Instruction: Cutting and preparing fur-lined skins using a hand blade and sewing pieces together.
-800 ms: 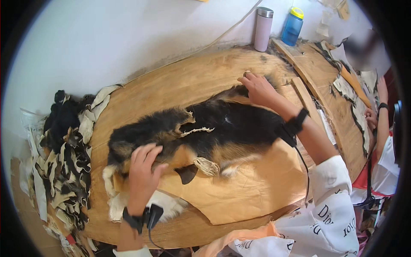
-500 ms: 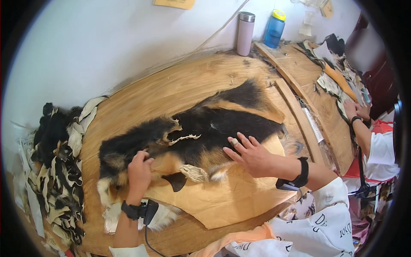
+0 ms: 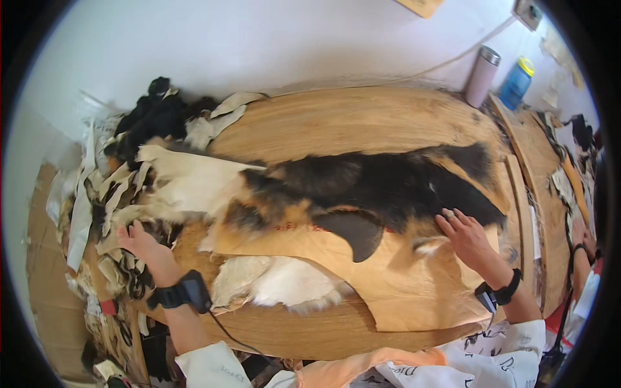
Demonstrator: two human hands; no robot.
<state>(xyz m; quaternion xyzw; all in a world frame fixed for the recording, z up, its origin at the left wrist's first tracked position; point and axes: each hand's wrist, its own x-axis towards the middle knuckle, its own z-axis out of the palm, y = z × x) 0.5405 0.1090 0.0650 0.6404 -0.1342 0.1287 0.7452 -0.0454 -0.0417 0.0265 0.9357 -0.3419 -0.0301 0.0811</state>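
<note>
A black and tan fur pelt (image 3: 381,181) lies across the wooden table, fur up over most of its length. Its left end is turned out, showing pale bare skin (image 3: 194,178) toward the scraps. My right hand (image 3: 466,238) rests flat on the pelt's right part, fingers spread. Below the pelt's pale left edge, my left hand (image 3: 143,246) is raised beside the scraps, its fingers apart; no hold on the fur shows. A dark, flat, curved piece (image 3: 363,238) lies against the pelt's near edge over a tan paper sheet (image 3: 414,304). White fur (image 3: 278,281) lies nearer me.
Fur and skin scraps (image 3: 152,119) are heaped at the left. A pink flask (image 3: 482,76) and a blue bottle with yellow lid (image 3: 516,84) stand at the back right. Wooden strips (image 3: 517,194) edge the work area. Another person's hand (image 3: 580,234) is at the far right.
My left hand has moved left from the pelt's near edge. The pelt's left end has unfolded leftward, baring pale skin. My right hand stays on the pelt; the whole view has shifted left.
</note>
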